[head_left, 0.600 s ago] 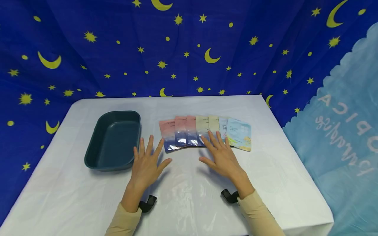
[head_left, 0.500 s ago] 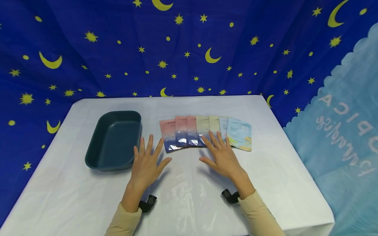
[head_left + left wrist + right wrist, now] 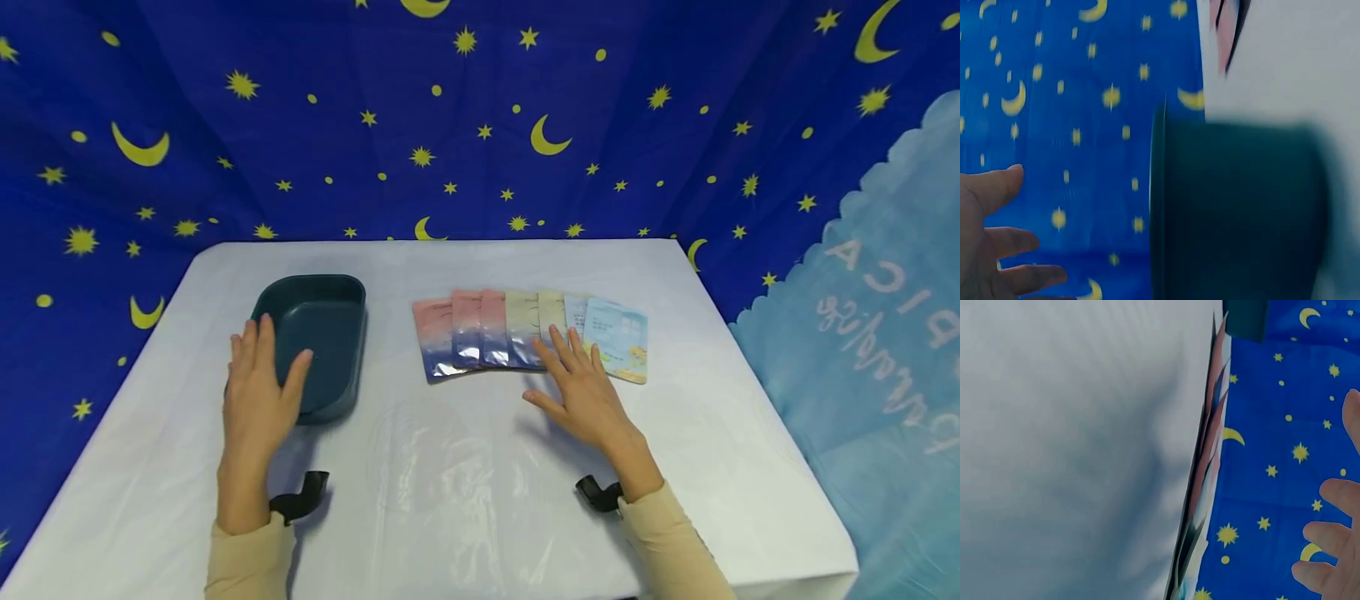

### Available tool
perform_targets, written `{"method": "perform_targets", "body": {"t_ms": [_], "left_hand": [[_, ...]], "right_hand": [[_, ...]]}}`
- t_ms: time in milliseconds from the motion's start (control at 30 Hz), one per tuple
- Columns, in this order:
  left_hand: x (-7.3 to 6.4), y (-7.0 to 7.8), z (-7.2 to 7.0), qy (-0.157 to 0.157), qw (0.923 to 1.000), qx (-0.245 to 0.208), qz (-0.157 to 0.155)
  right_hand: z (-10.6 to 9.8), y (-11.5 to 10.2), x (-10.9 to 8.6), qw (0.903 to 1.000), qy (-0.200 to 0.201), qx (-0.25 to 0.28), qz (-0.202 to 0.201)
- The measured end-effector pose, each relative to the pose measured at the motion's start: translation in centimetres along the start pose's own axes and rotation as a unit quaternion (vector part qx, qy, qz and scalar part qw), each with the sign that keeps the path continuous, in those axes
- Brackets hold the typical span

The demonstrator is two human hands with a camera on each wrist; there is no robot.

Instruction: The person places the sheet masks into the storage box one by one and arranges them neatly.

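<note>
left hand (image 3: 257, 404) straight-fingered by tub (image 3: 326, 354), contact unclear | right hand (image 3: 583, 400) splayed near sachets (image 3: 492, 329) | both empty

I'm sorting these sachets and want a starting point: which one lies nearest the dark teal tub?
The pink-and-blue sachet at the row's left end in the head view; the other sachets all lie farther right, away from the tub.

Had a tub (image 3: 324, 346) on the table (image 3: 465, 500) at left, overlapping packets (image 3: 519, 329) to its right, a curtain (image 3: 337, 142) behind, left hand (image 3: 255, 400) by tub, right hand (image 3: 588, 402) near packets.
</note>
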State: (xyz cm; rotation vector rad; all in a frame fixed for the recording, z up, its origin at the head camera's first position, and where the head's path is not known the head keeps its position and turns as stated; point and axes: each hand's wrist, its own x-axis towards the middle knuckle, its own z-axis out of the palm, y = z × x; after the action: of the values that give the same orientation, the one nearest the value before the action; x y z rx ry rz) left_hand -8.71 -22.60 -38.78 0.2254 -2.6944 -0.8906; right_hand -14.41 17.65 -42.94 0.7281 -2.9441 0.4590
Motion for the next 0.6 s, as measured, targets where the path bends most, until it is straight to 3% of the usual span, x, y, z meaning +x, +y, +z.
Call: {"method": "perform_targets", "body": {"t_ms": [133,233,400,600], "left_hand": [[0.6,-2.9,-1.7,0.012,0.9986,-0.023,-0.045],[1.1,-5.1,-2.3,-0.005,0.9951,-0.035,-0.092],[1.7,-7.7,-1.9,-0.045,0.9843,-0.047,-0.164],[1.9,-8.8,-0.6,-0.028,0.9773,-0.067,-0.199]], "right_hand": [[-0.4,0.8,0.1,1.0000,0.006,0.004,0.004],[-0.7,1.4,0.1,0.9999,0.006,0.008,0.012],[-1.3,3.1,0.1,0.9994,0.009,0.017,0.027],[-1.9,5.7,0.2,0.9980,0.029,0.022,0.052]]}}
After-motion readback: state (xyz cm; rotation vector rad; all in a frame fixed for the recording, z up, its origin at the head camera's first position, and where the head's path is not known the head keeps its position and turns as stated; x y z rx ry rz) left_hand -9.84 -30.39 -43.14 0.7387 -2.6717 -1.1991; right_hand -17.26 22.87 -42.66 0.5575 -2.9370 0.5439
